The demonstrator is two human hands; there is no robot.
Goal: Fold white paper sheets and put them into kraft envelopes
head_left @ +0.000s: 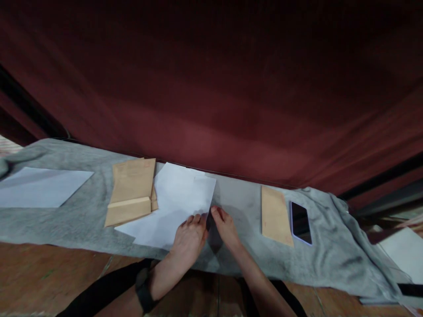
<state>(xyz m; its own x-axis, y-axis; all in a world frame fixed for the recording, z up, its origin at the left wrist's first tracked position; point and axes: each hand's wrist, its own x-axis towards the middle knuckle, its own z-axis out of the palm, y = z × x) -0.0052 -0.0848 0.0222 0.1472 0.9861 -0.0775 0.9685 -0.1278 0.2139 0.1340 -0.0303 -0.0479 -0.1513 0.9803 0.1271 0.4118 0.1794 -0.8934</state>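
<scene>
Several overlapping white sheets of paper (181, 193) lie on the grey cloth in front of me. My left hand (191, 233) is on the lower right part of the sheets, fingers curled down at the edge of the top sheet; the fingertips are hidden. Close to its right, my right hand (225, 225) has its thumb and fingers pinched together at the right edge of the same sheet. Brown paper envelopes (132, 180) lie in a loose pile left of the sheets, partly touching them. One of them shows a pale flap strip.
A single brown envelope (275, 215) lies to the right, beside a phone (300, 223) with a dark screen. Another white sheet (42, 187) is at the far left. The grey cloth (244, 198) covers a long low surface against a dark red curtain (211, 110). Tiled floor (49, 273) shows in front.
</scene>
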